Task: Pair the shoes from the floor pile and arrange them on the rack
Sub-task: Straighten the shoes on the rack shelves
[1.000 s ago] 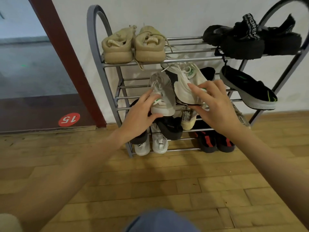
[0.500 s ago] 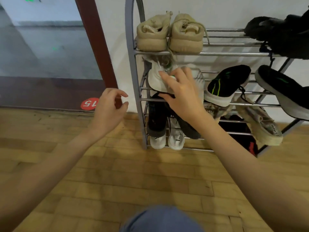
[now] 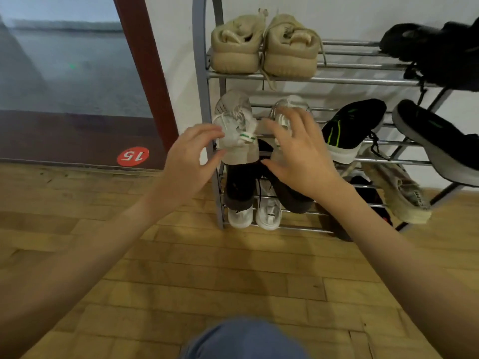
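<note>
Seemingly loose, both hands' fingers spread by grey sneakers [image 3: 237, 130] on rack [image 3: 201, 81], tan pair [image 3: 264, 46] above.

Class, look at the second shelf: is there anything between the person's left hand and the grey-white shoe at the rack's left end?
Nothing visible. The left hand is beside the grey-white shoe, fingertips at its side, with only open air between them. The rack's grey side post runs behind the fingers.

Both hands reach to the second shelf of the metal rack [image 3: 204, 104]. The left hand [image 3: 190, 161], fingers loosely curved, is at the heel of the left grey-white sneaker [image 3: 237, 128], and the right hand [image 3: 302, 154], fingers spread, covers its partner [image 3: 290, 104]. Directly above the hands sits a beige pair [image 3: 264, 47]; to the right of the right hand lies a black shoe with green stripes [image 3: 350, 128].
</note>
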The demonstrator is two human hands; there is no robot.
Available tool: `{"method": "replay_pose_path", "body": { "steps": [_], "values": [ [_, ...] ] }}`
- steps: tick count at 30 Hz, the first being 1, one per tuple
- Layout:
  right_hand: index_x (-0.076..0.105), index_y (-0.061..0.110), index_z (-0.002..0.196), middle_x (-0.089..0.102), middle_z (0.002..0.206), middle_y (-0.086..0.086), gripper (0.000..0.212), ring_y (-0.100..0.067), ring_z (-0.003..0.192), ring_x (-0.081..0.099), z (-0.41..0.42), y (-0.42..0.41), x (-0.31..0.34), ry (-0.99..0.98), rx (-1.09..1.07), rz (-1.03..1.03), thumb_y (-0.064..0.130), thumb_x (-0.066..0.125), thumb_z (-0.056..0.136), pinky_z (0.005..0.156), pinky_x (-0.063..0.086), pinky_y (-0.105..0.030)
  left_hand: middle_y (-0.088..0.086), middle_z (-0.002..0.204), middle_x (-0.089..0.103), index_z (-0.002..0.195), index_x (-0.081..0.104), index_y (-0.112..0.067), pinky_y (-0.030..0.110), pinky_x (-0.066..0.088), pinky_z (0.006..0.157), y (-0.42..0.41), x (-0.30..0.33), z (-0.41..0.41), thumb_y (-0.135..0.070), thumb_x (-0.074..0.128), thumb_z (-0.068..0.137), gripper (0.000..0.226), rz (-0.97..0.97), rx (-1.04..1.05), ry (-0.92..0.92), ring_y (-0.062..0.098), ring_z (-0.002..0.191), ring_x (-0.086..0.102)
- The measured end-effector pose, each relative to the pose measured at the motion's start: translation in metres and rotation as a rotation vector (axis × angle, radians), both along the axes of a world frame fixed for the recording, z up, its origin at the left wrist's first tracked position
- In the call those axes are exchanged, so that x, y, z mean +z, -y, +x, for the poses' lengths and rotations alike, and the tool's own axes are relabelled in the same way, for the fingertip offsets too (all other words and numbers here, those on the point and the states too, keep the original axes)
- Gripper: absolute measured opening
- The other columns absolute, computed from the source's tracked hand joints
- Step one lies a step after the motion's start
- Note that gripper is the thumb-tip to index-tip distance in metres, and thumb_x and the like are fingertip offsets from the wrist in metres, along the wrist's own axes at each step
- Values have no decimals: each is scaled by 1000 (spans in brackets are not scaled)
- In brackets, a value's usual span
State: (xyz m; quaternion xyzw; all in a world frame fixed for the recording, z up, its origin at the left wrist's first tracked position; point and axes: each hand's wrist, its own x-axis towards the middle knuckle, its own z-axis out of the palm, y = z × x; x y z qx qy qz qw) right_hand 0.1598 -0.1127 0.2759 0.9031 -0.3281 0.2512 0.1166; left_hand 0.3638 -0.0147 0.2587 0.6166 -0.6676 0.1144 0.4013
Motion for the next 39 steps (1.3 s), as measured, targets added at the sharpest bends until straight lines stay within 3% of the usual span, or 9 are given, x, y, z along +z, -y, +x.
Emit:
{"method": "replay_pose_path", "body": {
  "steps": [3, 8, 12, 18, 26, 31, 34, 36, 39],
  "values": [
    [30, 20, 147, 33, 144, -25, 88, -43, 129, 36, -24, 4, -4, -57, -144, 172, 49, 73, 76, 104, 36, -50, 10, 134, 56, 132, 54, -6, 16, 25, 107, 11, 1, -17, -29, 68, 85, 54, 135, -53, 131, 21, 126, 49],
    [7, 20, 154, 26, 151, -28, 101, -44, 134, 33, -25, 6, -12, -126, -162, 213, 46, 71, 80, 107, 32, -49, 18, 138, 47, 147, 25, -7, 34, 30, 106, 34, -1, -33, -27, 66, 87, 76, 343, -25, 131, 30, 128, 42],
    [25, 20, 149, 46, 141, -13, 86, -36, 131, 39, -16, 10, -6, -124, -173, 292, 39, 73, 80, 103, 32, -49, 17, 116, 57, 132, 42, -4, 25, 29, 84, 39, -1, -32, -20, 66, 87, 53, 367, -6, 73, 31, 111, 50],
    [44, 21, 131, 57, 128, -3, 55, -27, 125, 46, -12, 17, -9, -5, -27, 243, 20, 70, 83, 96, 32, -46, 14, 118, 59, 124, 48, -7, 28, 36, 84, 35, -7, -27, -15, 66, 86, 43, 308, 5, 19, 29, 110, 54],
    [38, 19, 141, 52, 138, -6, 66, -27, 128, 47, -10, 28, -22, 66, 56, 264, 23, 71, 84, 100, 32, -46, 17, 107, 63, 118, 50, -3, 48, 47, 82, 46, 5, -33, -13, 68, 84, 40, 293, -10, 38, 34, 104, 58],
    [19, 21, 152, 28, 155, -15, 86, -32, 141, 30, -16, 23, -19, 10, 58, 269, 37, 70, 84, 108, 29, -49, 18, 112, 59, 123, 43, -4, 39, 41, 82, 47, 4, -28, -12, 68, 85, 46, 415, 53, 17, 34, 109, 54],
    [45, 9, 139, 49, 137, -18, 57, -32, 123, 48, -44, 21, -15, 151, 143, -22, 28, 65, 89, 96, 40, -42, 20, 129, 50, 136, 33, -3, 38, 39, 96, 45, 9, -45, -1, 62, 85, 59, 410, 114, -42, 34, 123, 46],
    [61, 2, 118, 60, 113, -19, 32, -29, 102, 54, -75, 27, -18, 301, 132, -247, 13, 61, 88, 81, 44, -37, 19, 136, 44, 138, 33, -2, 37, 36, 104, 41, 14, -67, 7, 55, 81, 61, 260, 108, -62, 32, 129, 41],
    [61, 3, 101, 60, 97, -20, 18, -27, 91, 50, -133, 41, -25, 455, -27, -370, 6, 60, 84, 73, 44, -39, 12, 139, 45, 132, 44, -5, 35, 31, 112, 40, 20, -106, 8, 50, 81, 53, 96, -43, 59, 24, 131, 40]
  ]
}}
